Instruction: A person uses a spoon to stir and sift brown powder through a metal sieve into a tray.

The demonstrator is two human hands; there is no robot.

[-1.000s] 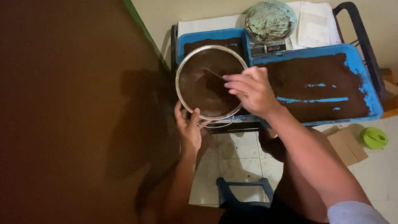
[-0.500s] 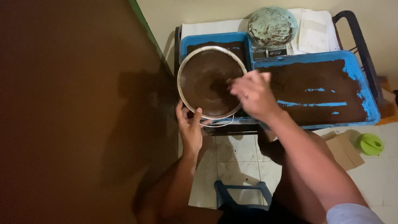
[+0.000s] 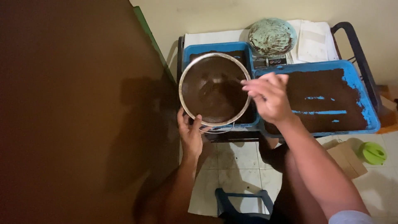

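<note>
A round metal sieve with dark brown powder in it is held over a small blue tub. My left hand grips the sieve's near rim from below. My right hand hovers at the sieve's right rim, fingers bent and pointing left over the powder; nothing shows in it. A large blue tray spread with the same brown powder lies right of the tub, under my right wrist.
A soiled green bowl and white papers lie behind the trays on a dark-framed cart. A brown wall fills the left. On the tiled floor sit a green lid, a cardboard piece and a blue stool.
My right hand has drawn back from inside the sieve toward its right rim. The sieve stays in my left hand over the small tub.
</note>
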